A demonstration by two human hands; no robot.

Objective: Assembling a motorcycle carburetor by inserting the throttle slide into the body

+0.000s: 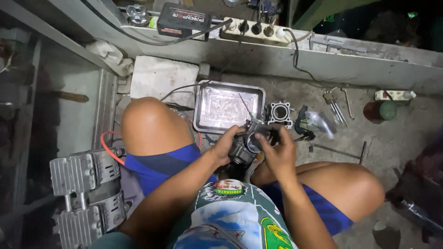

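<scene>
over concrete floor (397,138), both hands hold carburetor (244,145), bore upward.

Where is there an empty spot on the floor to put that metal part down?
The metal tray looks bare inside. Bare floor shows right of the plastic bag, between the long rod and the green-capped jar. It is crowded around the hands, left and right, which hold the carburetor; the cylinder block sits close.
</scene>
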